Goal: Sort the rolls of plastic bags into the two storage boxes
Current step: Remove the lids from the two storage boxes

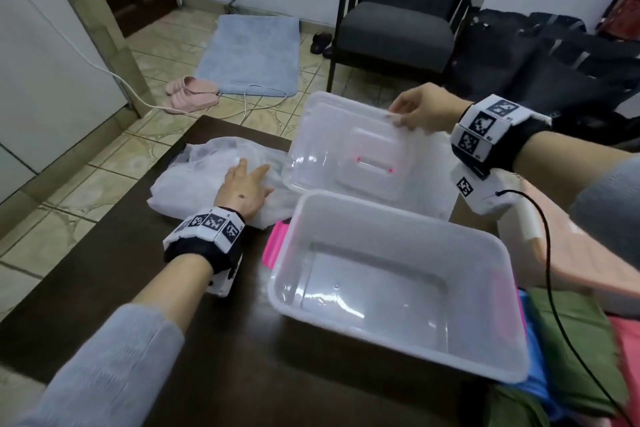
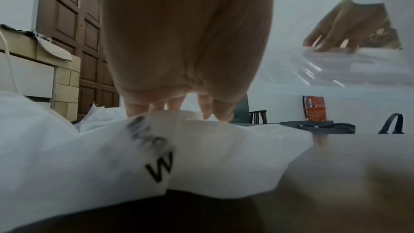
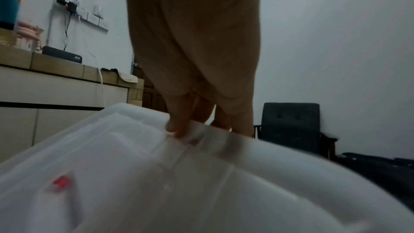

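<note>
Nearest: clear rectangular plastic storage box (image 1: 398, 291), lid off, nothing inside, on dark wooden table (image 1: 104, 281), its near right corner over table edge above folded coloured cloths (image 1: 571, 340). Pink flat plastic piece (image 1: 273, 246) just beside its left wall.

Right hand (image 1: 420, 107) pinching far edge of translucent plastic lid (image 1: 349, 152); fingertips (image 3: 179, 127) curled over rim, lid held tilted above what appears to be the 2nd box, largely hidden behind it.

Left hand (image 1: 244, 189) flat, fingers spread, pressing on crumpled white plastic bag (image 1: 207, 177) with black lettering, left of both boxes. No distinct rolls visible; presumably inside the bag, cannot confirm.

Risks:
- 1-point pinch at lid edge: could swing or slip, striking near box rim.
- Near box overhanging corner: nudge from the lid or forearm could tip it off.
- Wrist cable (image 1: 554, 270) trailing near box; could snag.

Room: bare table in front of and left of near box; far side crowded by bag and lid. Grey armchair (image 1: 398, 24) well apart.
</note>
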Action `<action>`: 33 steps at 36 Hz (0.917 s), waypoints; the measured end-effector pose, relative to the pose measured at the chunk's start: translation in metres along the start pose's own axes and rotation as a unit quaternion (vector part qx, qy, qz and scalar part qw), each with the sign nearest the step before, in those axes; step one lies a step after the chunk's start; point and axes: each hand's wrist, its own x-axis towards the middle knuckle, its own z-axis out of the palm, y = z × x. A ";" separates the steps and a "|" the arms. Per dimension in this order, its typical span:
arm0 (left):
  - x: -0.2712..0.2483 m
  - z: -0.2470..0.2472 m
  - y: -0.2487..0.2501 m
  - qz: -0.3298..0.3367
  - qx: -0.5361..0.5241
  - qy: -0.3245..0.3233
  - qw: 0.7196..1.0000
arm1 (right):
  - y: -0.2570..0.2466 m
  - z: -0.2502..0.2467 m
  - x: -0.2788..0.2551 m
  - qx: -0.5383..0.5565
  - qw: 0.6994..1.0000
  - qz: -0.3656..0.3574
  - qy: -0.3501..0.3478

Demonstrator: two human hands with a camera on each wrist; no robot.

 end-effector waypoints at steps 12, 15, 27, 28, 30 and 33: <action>0.006 0.009 -0.005 0.003 -0.039 0.035 0.999 | 0.006 0.048 0.018 0.041 0.991 0.007 -0.128; 0.002 0.008 -0.004 0.006 -0.038 0.034 0.999 | 0.004 0.050 0.010 0.010 0.988 -0.013 -0.152; -0.017 -0.032 0.013 0.008 -0.041 -0.020 0.999 | 0.038 0.004 -0.033 0.113 0.988 0.041 -0.098; -0.019 -0.041 0.016 0.012 -0.030 -0.020 0.999 | 0.044 -0.002 -0.040 0.134 0.986 0.051 -0.087; -0.025 -0.063 0.027 0.014 -0.004 -0.023 1.000 | 0.055 -0.017 -0.056 0.154 0.984 0.063 -0.063; -0.037 -0.099 0.055 0.041 0.027 -0.020 0.999 | 0.076 -0.040 -0.081 0.174 0.981 0.086 -0.024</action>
